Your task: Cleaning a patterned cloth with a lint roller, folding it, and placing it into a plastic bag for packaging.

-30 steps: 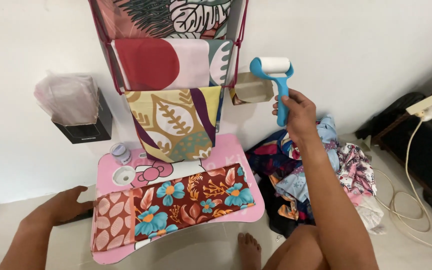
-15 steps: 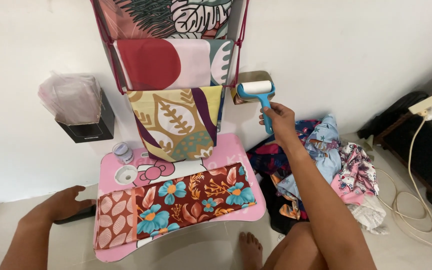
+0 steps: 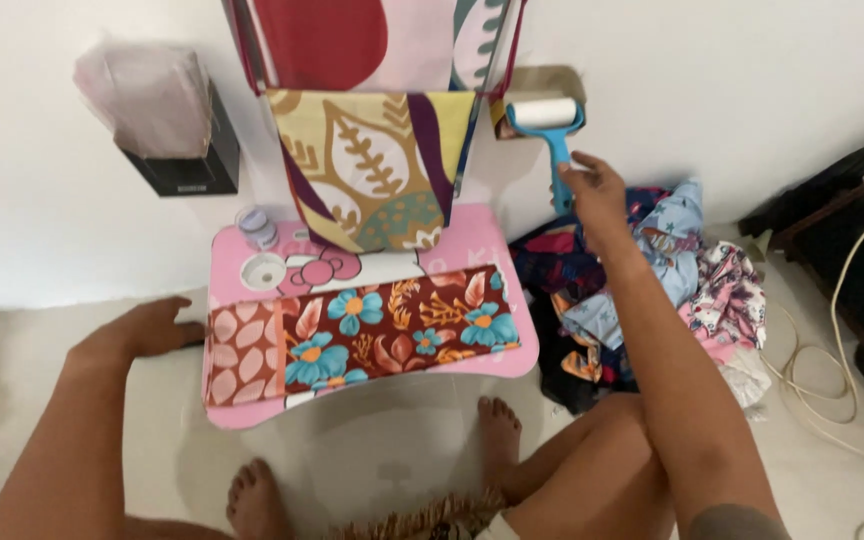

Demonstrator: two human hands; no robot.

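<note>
- At the far left, a black box-shaped holder (image 3: 180, 160) stands against the white wall, stuffed with crinkled translucent pink plastic (image 3: 140, 88) whose top is cut off by the frame edge.
- The left hand (image 3: 149, 328) lies flat on the pale floor, fingers spread and relaxed, gripping nothing; its fingertips sit just beside the left edge of the small pink plastic lap table (image 3: 252, 410).
- On that table lies a folded strip of dark red cotton cloth printed with blue and orange flowers (image 3: 372, 330), its left end a paler leaf-patterned patch. Behind it, a round moulded cup recess (image 3: 262, 271) and a small clear jar with a lilac lid (image 3: 256, 226).
- A yellow, purple and green leaf-print cloth (image 3: 372, 165) hangs over the table's back; above it, red-and-white fabric (image 3: 352, 40) on a rack runs out of the frame.
- The lint roller with white sticky drum and turquoise plastic handle (image 3: 550, 140) stands upright against the wall, right of the hanging cloth. The right hand (image 3: 595, 190) pinches its lower handle between fingertips; how tightly is hard to tell.
- A brownish object behind the drum is too hidden to identify.
- Right of the forearm, a crumpled heap of mixed printed fabrics (image 3: 692, 270) on the floor, then a white cable (image 3: 837, 340) and dark furniture (image 3: 852, 240), partly cropped.
</note>
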